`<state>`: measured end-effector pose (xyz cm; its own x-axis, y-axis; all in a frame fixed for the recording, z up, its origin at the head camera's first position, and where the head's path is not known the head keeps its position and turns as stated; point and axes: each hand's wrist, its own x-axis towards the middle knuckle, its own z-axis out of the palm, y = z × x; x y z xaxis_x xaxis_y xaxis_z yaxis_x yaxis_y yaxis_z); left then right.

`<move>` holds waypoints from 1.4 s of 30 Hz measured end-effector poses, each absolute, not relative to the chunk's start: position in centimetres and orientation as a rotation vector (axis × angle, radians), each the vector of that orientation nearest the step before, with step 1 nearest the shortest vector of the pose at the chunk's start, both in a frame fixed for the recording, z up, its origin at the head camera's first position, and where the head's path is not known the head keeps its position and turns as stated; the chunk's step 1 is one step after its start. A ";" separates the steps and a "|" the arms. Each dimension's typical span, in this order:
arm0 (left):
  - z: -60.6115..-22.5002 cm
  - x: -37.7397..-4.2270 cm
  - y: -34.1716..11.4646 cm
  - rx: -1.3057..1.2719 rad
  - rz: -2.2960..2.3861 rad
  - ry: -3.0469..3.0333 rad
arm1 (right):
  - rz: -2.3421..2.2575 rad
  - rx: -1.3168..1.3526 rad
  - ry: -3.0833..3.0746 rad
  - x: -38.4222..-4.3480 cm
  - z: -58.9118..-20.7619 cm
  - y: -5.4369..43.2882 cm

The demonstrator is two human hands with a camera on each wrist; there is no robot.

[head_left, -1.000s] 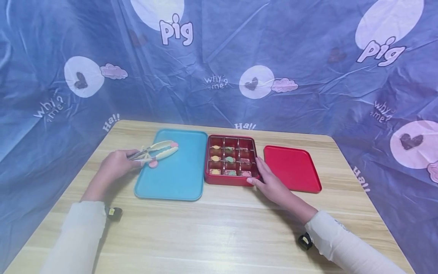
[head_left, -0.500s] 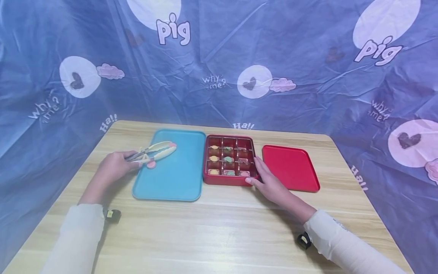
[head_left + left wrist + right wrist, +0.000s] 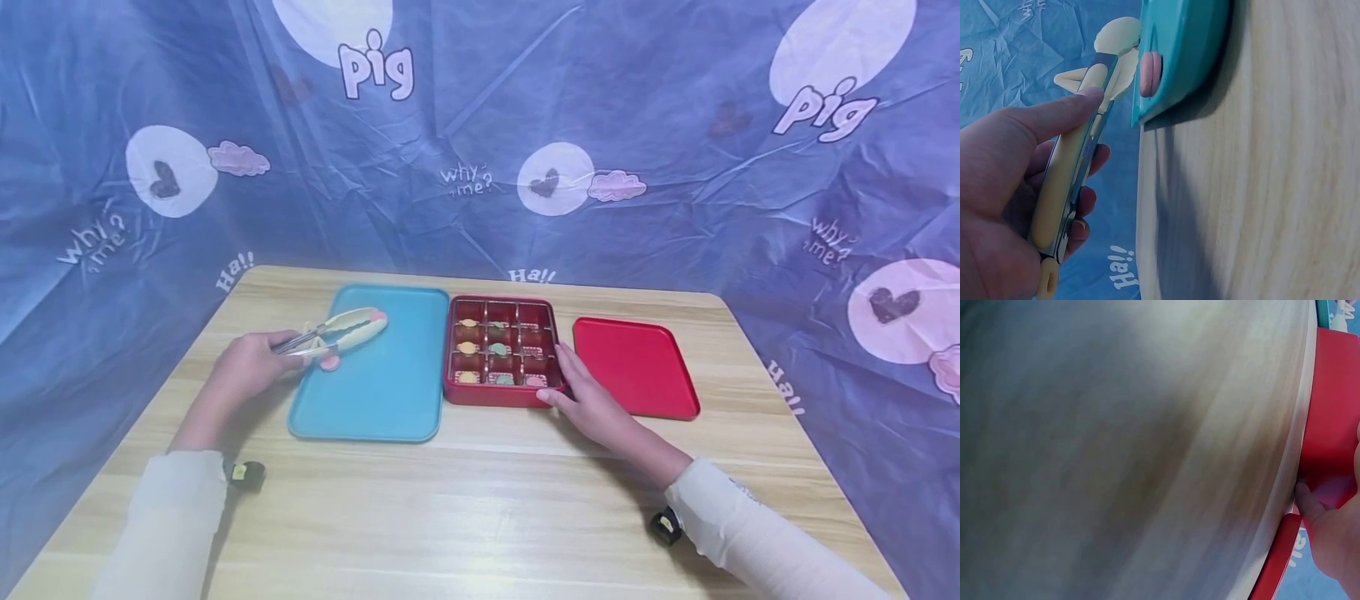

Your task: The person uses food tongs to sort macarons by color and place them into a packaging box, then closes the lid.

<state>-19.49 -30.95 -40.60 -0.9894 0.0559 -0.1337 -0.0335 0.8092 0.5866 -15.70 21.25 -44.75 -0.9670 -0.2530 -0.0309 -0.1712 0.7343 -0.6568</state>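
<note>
My left hand (image 3: 251, 362) grips a pair of cream and metal tongs (image 3: 1069, 175), thumb along one arm and fingers curled round the other. The tongs reach over the blue tray (image 3: 367, 408), and a pink piece (image 3: 378, 317) shows between their tips. A pink macaron (image 3: 1150, 74) lies on the tray below the tongs. My right hand (image 3: 600, 408) rests at the near right corner of the red box (image 3: 495, 396), with the thumb on its front wall and straight fingers along its right side. Yellow, green and pink pieces sit in several of the box's compartments.
A red lid (image 3: 637, 367) lies flat to the right of the box. The tray stands close against the box's left side. All rest on a wooden table (image 3: 480, 508), with a blue printed cloth (image 3: 480, 125) hanging behind and at the sides.
The arms of the tongs have drawn closer together round the pink piece at their tips. My right hand stays at the box corner. The head view has shifted slightly.
</note>
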 end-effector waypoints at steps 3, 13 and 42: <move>-40.5 -19.5 -30.6 0.022 0.944 2.843 | -1.060 -0.339 2.809 -15.7 -44.8 21.4; -39.4 -20.0 -28.5 -0.003 0.972 2.792 | -1.060 -0.354 2.819 -15.6 -44.8 21.6; -38.3 -21.9 -22.0 0.155 1.063 2.762 | -1.050 -0.365 2.822 -15.5 -44.6 21.4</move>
